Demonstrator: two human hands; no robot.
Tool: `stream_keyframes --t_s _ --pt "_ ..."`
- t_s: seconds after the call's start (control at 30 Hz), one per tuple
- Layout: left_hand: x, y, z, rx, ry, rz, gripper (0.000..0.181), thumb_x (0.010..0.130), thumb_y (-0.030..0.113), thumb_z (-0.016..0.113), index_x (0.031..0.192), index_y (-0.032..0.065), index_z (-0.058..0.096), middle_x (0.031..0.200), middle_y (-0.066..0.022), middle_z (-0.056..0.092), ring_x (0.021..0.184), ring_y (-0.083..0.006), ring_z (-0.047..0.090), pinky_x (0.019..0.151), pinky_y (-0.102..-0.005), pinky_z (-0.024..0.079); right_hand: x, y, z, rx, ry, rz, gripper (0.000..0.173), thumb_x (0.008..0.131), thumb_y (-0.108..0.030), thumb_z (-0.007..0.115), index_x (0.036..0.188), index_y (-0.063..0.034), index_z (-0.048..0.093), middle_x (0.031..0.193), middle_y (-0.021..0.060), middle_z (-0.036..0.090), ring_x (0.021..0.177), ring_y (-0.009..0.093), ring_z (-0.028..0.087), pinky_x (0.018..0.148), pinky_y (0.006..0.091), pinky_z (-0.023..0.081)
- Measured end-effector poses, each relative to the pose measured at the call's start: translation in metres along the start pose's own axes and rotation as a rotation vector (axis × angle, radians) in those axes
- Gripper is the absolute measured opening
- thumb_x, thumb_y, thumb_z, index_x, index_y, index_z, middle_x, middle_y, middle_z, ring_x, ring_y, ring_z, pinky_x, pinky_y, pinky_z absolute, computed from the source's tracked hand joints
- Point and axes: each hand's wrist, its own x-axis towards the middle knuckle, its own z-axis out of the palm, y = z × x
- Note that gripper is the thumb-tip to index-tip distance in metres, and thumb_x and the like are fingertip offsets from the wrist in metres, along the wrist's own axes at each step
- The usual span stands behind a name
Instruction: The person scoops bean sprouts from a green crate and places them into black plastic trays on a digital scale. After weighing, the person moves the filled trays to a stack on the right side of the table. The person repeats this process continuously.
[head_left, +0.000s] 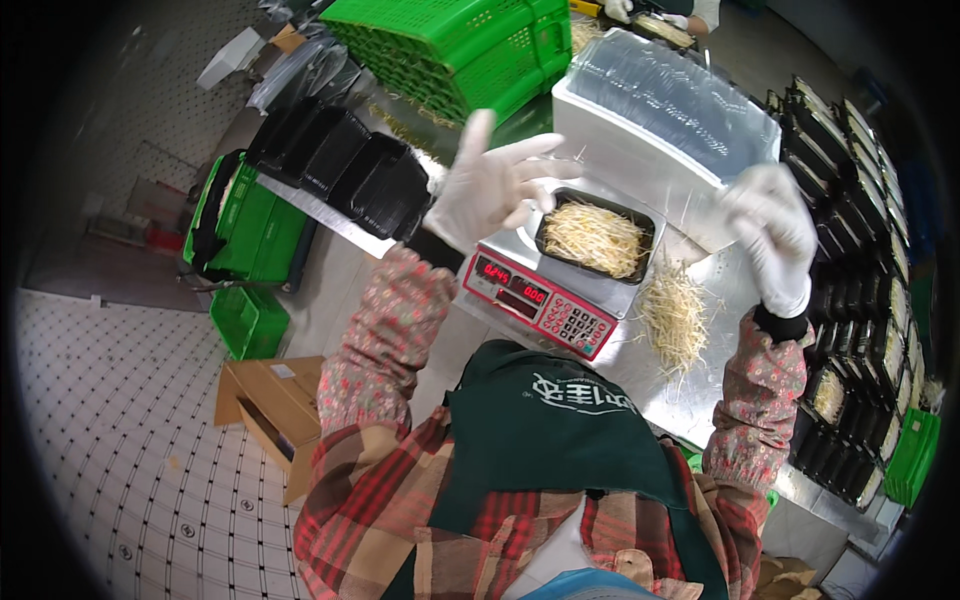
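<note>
My left hand (491, 180), in a white glove, is raised with its fingers apart beside a black plastic tray of bean sprouts (598, 238). The tray sits on the metal pan of a red digital scale (538, 300) with a lit display. Nothing shows in that hand. My right hand (772, 232), also gloved in white, is bent and blurred at the near right corner of a white box (630, 139) holding stacked clear plastic lids (660, 94); whether it grips anything is unclear. Loose bean sprouts (675, 319) lie on the metal table right of the scale.
Nested black trays (337, 161) stand at the left. Green plastic crates (457, 52) are stacked beyond. Many filled black trays (855, 300) are piled on the right. A cardboard box (281, 412) stands on the floor. Another person's gloved hands (619, 9) show at the top.
</note>
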Motion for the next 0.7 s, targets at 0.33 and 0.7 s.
stream_keyframes --t_s 0.33,0.7 --pt "0.022 -0.102 0.008 0.749 0.119 0.552 0.039 0.096 0.002 0.048 0.135 0.0024 0.047 0.115 -0.0158 0.064 0.089 -0.0173 0.065 0.075 -0.0258 0.052 -0.122 0.071 0.080 0.371 0.191 0.843 0.053 0.093 -0.013 0.065 0.142 -0.0078 0.049 0.082 -0.0061 0.055 0.065 0.001 0.045 0.055 0.0153 0.035" --pt "0.084 -0.147 -0.115 0.816 0.400 0.420 0.035 0.097 0.015 0.058 0.127 -0.0030 0.057 0.119 -0.0115 0.066 0.105 -0.0225 0.063 0.093 -0.0325 0.048 -0.113 0.165 0.168 -0.199 0.275 0.863 0.031 0.094 -0.036 0.059 0.105 -0.0076 0.067 0.098 0.0201 0.069 0.096 0.039 0.065 0.083 0.0423 0.051"
